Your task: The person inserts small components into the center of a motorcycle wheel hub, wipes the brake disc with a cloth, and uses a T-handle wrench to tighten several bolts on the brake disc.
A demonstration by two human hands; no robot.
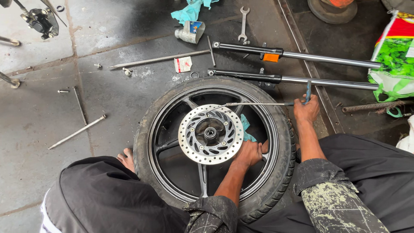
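Dark-trousered knees (108, 194) are framing the bottom of the view, and between them a black alloy motorcycle wheel (214, 146) is lying flat on the stained concrete floor (39, 129), its drilled brake disc (211, 134) facing up. On the near right side of that disc the left hand (248, 153) is pressing down, fingers curled closed over a teal rag (246, 129) against the spokes. Beyond the wheel's right rim the right hand (306, 110) is gripping the blue handle of a long thin rod tool (258, 104), whose tip is reaching in across the tyre to the disc's top edge.

Doing this well probably means keeping the left hand bearing down so the wheel is not rocking, and feeding the rod in level and slowly so the tip is not skating across the disc face. Just past the wheel two fork legs (297, 67) are lying side by side, with a spanner (244, 23) farther off and loose bolts (77, 131) lying to the wheel's left.
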